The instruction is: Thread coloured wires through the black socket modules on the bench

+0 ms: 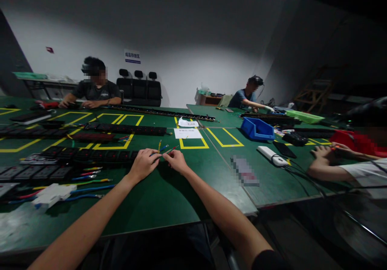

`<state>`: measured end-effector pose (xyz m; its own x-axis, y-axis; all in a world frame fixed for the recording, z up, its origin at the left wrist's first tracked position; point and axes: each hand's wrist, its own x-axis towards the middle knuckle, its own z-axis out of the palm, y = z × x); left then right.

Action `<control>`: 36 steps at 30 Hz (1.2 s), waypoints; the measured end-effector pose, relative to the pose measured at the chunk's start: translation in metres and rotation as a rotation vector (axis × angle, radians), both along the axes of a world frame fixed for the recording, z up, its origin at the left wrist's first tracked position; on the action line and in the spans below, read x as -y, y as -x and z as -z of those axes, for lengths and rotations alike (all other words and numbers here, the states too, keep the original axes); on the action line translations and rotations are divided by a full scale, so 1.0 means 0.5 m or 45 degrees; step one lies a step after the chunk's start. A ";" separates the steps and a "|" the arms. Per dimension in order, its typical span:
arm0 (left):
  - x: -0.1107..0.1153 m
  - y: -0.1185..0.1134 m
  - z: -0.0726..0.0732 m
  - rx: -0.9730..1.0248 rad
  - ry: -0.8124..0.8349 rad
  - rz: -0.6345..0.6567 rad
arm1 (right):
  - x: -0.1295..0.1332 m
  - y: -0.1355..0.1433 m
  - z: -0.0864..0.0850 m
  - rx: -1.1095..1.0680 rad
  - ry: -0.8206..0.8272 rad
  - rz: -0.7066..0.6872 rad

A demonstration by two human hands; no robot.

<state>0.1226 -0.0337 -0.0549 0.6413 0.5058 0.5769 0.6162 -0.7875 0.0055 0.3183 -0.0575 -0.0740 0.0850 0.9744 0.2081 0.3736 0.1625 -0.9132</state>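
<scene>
My left hand (142,166) is closed, its fingers bunched at the right end of a black socket strip (99,155). A short blue wire (165,147) and a yellow-green wire (159,145) stick up beside its fingertips. Close by, my right hand (177,161) pinches a thin wire with a red end (173,148). The fingertips of both hands nearly meet over the green table (181,197). How the wire ends sit between the fingers is partly hidden.
More black strips and loose coloured wires lie left, with a white block (53,194). Beyond my hands is a paper sheet (187,133). Rightward are a blue bin (257,129), a white power bank (272,156) and a black phone (284,149). Several people sit around the tables.
</scene>
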 end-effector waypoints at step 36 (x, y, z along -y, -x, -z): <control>-0.008 -0.005 0.015 0.046 -0.035 -0.097 | 0.027 0.008 -0.019 0.559 -0.274 0.121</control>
<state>0.1252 -0.0297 -0.0626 0.5798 0.5360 0.6136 0.6745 -0.7383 0.0077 0.3141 -0.0709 -0.0647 0.0305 0.8978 0.4394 0.7379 0.2763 -0.6157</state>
